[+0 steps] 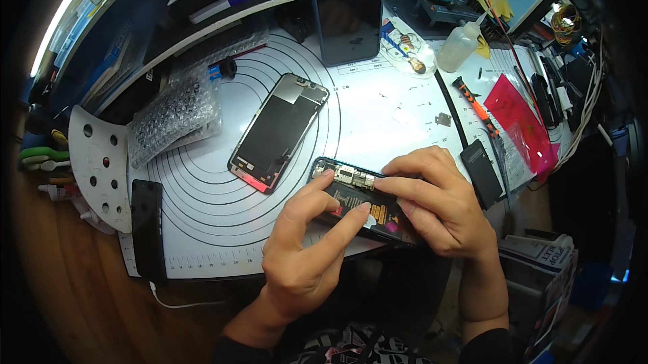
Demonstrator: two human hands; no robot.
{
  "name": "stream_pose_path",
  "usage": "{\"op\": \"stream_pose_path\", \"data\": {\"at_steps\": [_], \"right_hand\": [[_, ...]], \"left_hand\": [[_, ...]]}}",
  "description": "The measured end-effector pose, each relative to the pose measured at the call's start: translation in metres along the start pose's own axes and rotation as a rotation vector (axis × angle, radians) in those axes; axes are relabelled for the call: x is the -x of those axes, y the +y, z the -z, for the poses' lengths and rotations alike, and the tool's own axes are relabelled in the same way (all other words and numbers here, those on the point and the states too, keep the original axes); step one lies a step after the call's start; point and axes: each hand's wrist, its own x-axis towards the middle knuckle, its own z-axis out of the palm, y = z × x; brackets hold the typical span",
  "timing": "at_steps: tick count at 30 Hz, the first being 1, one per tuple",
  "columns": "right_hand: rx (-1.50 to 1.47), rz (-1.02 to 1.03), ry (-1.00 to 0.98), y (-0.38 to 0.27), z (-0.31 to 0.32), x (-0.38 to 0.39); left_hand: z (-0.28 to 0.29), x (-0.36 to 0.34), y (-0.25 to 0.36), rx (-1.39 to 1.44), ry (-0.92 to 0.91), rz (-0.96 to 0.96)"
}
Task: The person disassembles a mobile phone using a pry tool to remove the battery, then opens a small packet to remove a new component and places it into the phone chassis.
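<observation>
the opened smartphone (344, 200) sits between both grips, tilted near the counter's (223, 246) front edge. the right grip (449, 212) is closed on its right end, thumb on the near side, index finger along the far edge. the left grip (304, 246) has its index fingertip at the far left corner and thumb over the middle; i cannot tell whether it pinches or merely rests there.

the phone should feel light and stiff, with a frame likely slick under bare skin. the exposed circuit board (354, 176), just under the fingertips, looks the most fragile part, and the black battery (379, 213) beside it probably dislikes bending or pressing. best held by the frame's long edges.

ahead and left of the left grip lies the detached screen (275, 136), thin and probably crack-prone; right of the right grip, an orange-and-black screwdriver (476, 107).
</observation>
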Motion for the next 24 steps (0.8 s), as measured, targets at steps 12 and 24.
{"op": "stream_pose_path", "data": {"at_steps": [12, 24], "right_hand": [[-0.067, -0.020, -0.039, -0.0006, 0.0032, -0.0027], [0.041, -0.012, -0.108, -0.0030, 0.0018, -0.0024]], "left_hand": [[-0.0010, -0.0016, -0.0037, 0.045, 0.031, -0.029], [0.0045, -0.0011, -0.0008, 0.016, -0.053, 0.018]]}}
